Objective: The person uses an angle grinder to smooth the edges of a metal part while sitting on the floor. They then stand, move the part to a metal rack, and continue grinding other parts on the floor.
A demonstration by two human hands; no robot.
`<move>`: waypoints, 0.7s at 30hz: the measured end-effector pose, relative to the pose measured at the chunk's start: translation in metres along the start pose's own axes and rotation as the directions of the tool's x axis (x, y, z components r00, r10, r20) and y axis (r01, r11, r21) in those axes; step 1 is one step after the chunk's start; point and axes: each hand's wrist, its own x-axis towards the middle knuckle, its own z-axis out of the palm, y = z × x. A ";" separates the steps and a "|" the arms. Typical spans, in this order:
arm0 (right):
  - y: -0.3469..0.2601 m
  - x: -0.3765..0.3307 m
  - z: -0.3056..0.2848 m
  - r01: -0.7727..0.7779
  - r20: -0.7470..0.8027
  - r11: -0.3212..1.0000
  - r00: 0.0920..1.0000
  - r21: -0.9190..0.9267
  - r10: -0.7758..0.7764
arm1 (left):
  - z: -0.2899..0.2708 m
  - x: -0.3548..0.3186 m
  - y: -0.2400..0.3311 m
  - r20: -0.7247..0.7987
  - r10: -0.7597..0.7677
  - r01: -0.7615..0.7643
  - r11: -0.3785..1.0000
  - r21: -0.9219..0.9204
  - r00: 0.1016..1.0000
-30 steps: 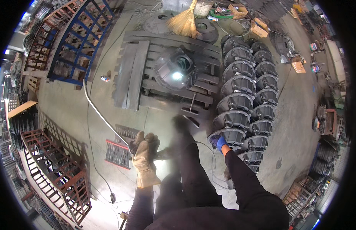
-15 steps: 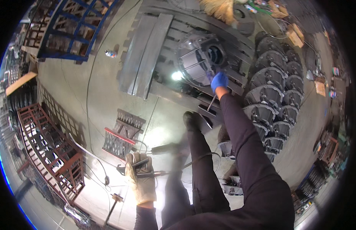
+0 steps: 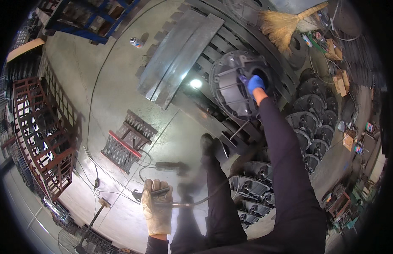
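My left hand [image 3: 157, 211], in a pale work glove, is closed around an electrode holder [image 3: 156, 199]. A long thin rod [image 3: 109, 173] sticks out of the holder toward the upper left, and a cable [image 3: 211, 198] runs off its other end to the right. My right hand [image 3: 256, 85], in a blue glove, reaches to the round opening of a large dark metal housing [image 3: 232, 86]. Its fingers are blurred at the rim; whether they hold anything is unclear. The housing rests on a slatted metal bench [image 3: 205, 116], near a bright light spot.
Grey metal plates [image 3: 179, 59] lie left of the housing. Stacked castings [image 3: 304, 116] fill the right side. A straw broom [image 3: 285, 27], spray can [image 3: 136, 42], red-edged grate [image 3: 128, 142], brown rack [image 3: 44, 135] and blue rack [image 3: 90, 21] stand around. Cables cross the floor.
The view has shifted, bringing the whole broom into sight. My right hand has moved from the housing's lower edge toward its opening. My left hand still grips the electrode holder.
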 end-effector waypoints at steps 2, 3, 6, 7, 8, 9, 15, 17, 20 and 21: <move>-0.022 -0.004 0.002 0.013 -0.068 0.992 0.997 -0.125 -0.021 | 0.007 0.002 -0.001 0.009 0.000 -0.001 0.994 0.106 1.000; -0.030 -0.009 0.009 0.043 -0.138 0.989 0.988 -0.143 -0.063 | 0.010 0.004 0.000 0.009 0.013 -0.014 0.987 0.157 1.000; -0.030 -0.027 0.026 0.041 -0.176 0.996 0.983 -0.079 -0.054 | 0.017 0.005 0.005 0.025 0.012 -0.012 1.000 0.018 1.000; -0.027 -0.032 0.030 0.062 -0.212 0.996 0.974 -0.064 -0.075 | 0.018 0.005 0.008 0.075 0.007 -0.006 1.000 -0.008 0.997; -0.024 -0.036 0.034 0.085 -0.247 0.995 0.964 -0.052 -0.095 | 0.019 0.006 0.010 0.051 0.026 -0.028 0.999 0.023 0.998; -0.018 -0.038 0.033 0.056 -0.144 0.998 0.988 -0.039 -0.061 | 0.018 0.003 0.011 0.028 0.019 -0.020 0.999 0.047 0.999; -0.008 -0.090 0.010 0.154 -0.423 0.980 0.902 0.124 -0.088 | 0.008 -0.028 0.018 -0.067 0.104 -0.094 0.987 0.129 0.992; 0.008 -0.151 0.006 0.088 -0.285 0.976 0.958 0.200 -0.028 | 0.003 -0.037 0.029 0.124 0.080 -0.083 0.996 0.026 0.989; 0.067 -0.296 0.019 0.179 -0.183 0.984 0.967 -0.018 -0.180 | -0.007 -0.067 0.049 0.205 0.049 -0.067 0.995 0.077 0.978; 0.094 -0.348 0.027 0.074 -0.050 0.997 0.996 0.012 -0.074 | -0.008 -0.073 0.058 0.309 0.039 -0.073 0.992 0.100 0.950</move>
